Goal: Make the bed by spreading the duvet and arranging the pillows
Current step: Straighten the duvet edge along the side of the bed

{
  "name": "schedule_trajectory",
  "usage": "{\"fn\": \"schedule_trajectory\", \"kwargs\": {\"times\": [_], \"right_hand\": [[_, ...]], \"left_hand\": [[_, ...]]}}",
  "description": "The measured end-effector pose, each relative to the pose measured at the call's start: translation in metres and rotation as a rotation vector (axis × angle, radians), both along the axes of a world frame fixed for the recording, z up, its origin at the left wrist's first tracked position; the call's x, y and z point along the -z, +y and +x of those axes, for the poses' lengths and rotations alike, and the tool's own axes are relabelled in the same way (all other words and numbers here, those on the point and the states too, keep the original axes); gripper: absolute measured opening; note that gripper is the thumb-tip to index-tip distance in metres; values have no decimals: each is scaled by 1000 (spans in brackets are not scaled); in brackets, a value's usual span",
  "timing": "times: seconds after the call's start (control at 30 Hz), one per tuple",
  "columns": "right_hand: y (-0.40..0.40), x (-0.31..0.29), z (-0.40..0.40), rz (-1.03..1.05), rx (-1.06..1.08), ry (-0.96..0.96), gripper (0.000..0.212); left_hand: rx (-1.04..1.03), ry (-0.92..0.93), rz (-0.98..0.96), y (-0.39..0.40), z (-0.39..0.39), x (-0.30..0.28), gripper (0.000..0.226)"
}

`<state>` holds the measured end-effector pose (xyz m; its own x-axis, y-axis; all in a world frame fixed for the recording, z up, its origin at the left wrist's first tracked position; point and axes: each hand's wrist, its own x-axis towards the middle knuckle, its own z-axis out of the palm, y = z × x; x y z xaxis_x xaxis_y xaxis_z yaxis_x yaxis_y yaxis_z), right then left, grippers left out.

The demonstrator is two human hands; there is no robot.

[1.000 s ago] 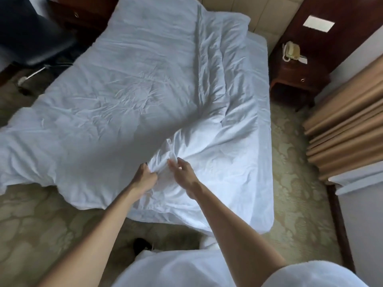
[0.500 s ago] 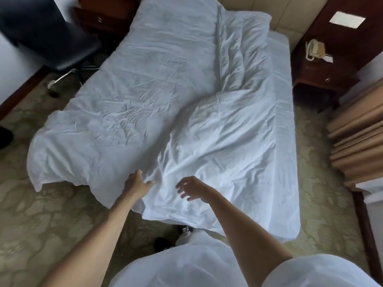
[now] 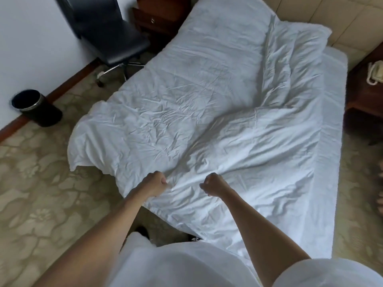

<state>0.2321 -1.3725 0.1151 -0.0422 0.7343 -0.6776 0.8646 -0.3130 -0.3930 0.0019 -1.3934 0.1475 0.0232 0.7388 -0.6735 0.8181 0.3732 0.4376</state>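
Where half a second ago the fingers were spread loose, the left hand (image 3: pixel 155 187) and right hand (image 3: pixel 213 187) are now fisted on the foot edge of the crumpled white duvet (image 3: pixel 196 104), which is seemingly readied for pulling; beyond that edge it is bunched leftward, and the bed's right strip is left bare.

The room holds 1 bed (image 3: pixel 329 141) with 1 crumpled white duvet (image 3: pixel 186 100) spread over it. 2 bare hands reach toward its near edge: 1 left hand (image 3: pixel 154 186) and 1 right hand (image 3: pixel 214 186). Beside the bed stands 1 black office chair (image 3: pixel 116 38). 1 black waste bin (image 3: pixel 34 107) sits on the floor by the wall. 2 dark wooden nightstands flank the bed's head, 1 at the far left (image 3: pixel 157 19) and 1 at the right edge (image 3: pixel 364 96). 1 corded telephone (image 3: pixel 376 72) rests on the right nightstand.
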Motion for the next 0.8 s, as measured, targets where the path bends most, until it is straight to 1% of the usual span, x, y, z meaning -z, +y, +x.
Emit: {"fn": "schedule_trajectory", "kwargs": {"times": [0.1,0.17,0.2,0.27,0.33,0.4,0.47,0.5,0.6,0.7,0.8], "right_hand": [[20,-11,-27,80,-48,-58,22],[31,-17,-55,121,-18,-71,11],[38,-17,-67,133,4,-74,11],[50,-19,-91,150,5,-87,18],[66,-23,-140,176,-23,-93,23],[75,-30,-194,193,-40,-63,20],[78,-37,-248,186,-31,-2,12],[79,-41,-273,163,-16,43,13],[81,-49,-337,66,1,132,25],[93,-53,-389,85,-74,136,23],[110,-67,-436,101,-96,162,24]], "left_hand": [[-23,6,29,16,-28,-3,15],[-40,-5,52,25,-57,-2,15],[-44,-14,61,29,-71,-3,15],[-60,-36,80,37,-94,-6,15],[-83,-55,107,45,-143,-12,16],[-99,-55,127,49,-197,-17,16],[-112,-44,133,50,-252,-25,16],[-114,-40,129,50,-277,-29,17],[-117,-39,144,52,-341,-40,18],[-138,-71,173,58,-388,-46,19],[-175,-109,160,68,-431,-42,18]]}}
